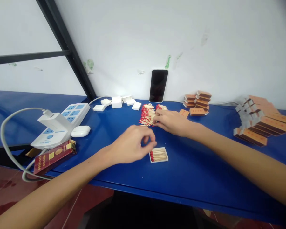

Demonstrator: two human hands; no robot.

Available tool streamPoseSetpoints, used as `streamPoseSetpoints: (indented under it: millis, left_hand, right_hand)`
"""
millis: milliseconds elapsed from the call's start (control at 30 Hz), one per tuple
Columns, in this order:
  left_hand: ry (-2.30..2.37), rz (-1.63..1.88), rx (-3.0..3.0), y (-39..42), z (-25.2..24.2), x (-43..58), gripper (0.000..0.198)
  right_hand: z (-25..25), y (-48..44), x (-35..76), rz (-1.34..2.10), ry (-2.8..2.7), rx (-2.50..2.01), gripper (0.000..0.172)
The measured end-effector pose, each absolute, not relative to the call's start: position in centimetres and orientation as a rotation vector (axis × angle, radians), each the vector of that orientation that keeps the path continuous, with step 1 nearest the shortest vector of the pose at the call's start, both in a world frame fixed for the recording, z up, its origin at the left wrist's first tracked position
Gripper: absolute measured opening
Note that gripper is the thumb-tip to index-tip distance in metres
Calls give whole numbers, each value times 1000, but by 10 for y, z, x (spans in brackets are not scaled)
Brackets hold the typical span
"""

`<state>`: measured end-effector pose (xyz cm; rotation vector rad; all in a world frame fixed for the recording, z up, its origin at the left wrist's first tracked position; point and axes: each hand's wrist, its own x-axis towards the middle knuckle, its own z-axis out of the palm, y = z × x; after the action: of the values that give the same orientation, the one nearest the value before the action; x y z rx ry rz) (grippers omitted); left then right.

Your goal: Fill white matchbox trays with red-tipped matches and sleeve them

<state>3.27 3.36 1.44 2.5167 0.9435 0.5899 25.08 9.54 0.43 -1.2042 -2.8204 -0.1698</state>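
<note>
My left hand [131, 144] hovers at the left edge of a small white matchbox tray [167, 155]. Its fingers are curled, with a gap between thumb and forefinger and nothing visible in them. Several red-tipped matches [159, 155] lie side by side in the tray, heads to the left. Farther back, my right hand [170, 122] has its fingertips drawn together at the right side of a loose match pile [146, 115], closed on matches there; how many is hidden. A smaller bunch of matches [161, 107] lies just behind that hand.
White trays [116, 102] sit at the back left. A phone [158, 86] leans on the wall. Orange matchbox sleeves [197, 101] stand behind my right hand, with a bigger stack [264, 119] far right. At left are a power strip [62, 124], white case [80, 131] and red box [54, 157].
</note>
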Motion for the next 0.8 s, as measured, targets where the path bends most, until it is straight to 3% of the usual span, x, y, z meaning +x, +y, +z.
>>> streamPoseSetpoints:
  millis: [133,333,600,800]
  left_hand:
    - [1213,957,2465,64,6,29,20]
    - [1215,865,2482,100,-4,23,40]
    - [995,742,2691,90,-16,18,26]
    - [1159,651,2777,89,-20,22,22]
  right_hand:
    - [12,101,245,-203,-2967,-1135,23]
    - [18,94,245,-208,-3115,-1025,21]
    - [16,48,259,197,-2918,-1181,20]
    - [15,42,272,132,-2850,-1227,20]
